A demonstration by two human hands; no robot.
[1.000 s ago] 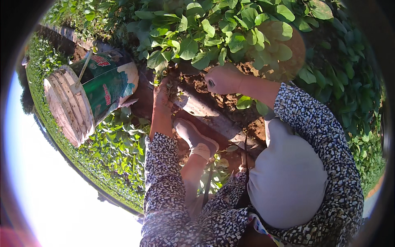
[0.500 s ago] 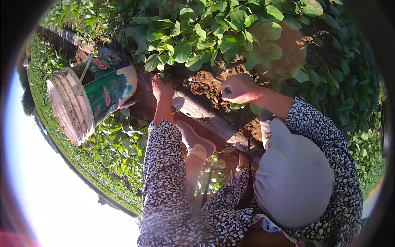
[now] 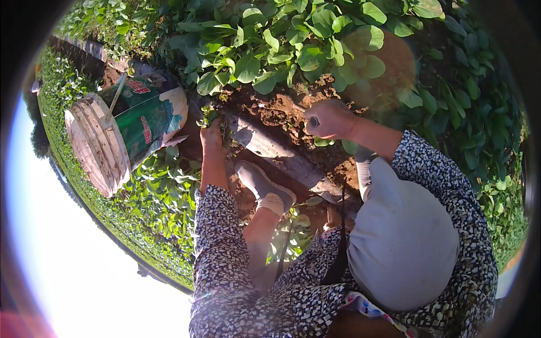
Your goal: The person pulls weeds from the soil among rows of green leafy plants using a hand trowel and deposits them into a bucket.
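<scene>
My left hand (image 3: 212, 139) is closed around a small bunch of green weeds (image 3: 208, 116), whose leaves stick out above the fingers. It is over the near edge of the soil bed, a little right of the bucket. My right hand (image 3: 333, 119) makes a fist around a tool handle (image 3: 314, 121), its round dark end showing at the thumb side. A thin part of the tool reaches toward the loose brown soil (image 3: 279, 115); its working end cannot be made out. Broad-leaved green plants (image 3: 282, 50) grow just beyond both hands.
A green and white plastic bucket (image 3: 149, 121) lies tilted on its side at the left. A pale strip (image 3: 265, 141) edges the bed. Below it are my grey shoe (image 3: 256, 180) and a rounded grey cloth shape (image 3: 403, 236). Low greenery (image 3: 163, 208) spreads at the left.
My left hand has drawn back from the plants toward me and slightly left, bringing the weeds out over the edging strip. My right hand has barely moved.
</scene>
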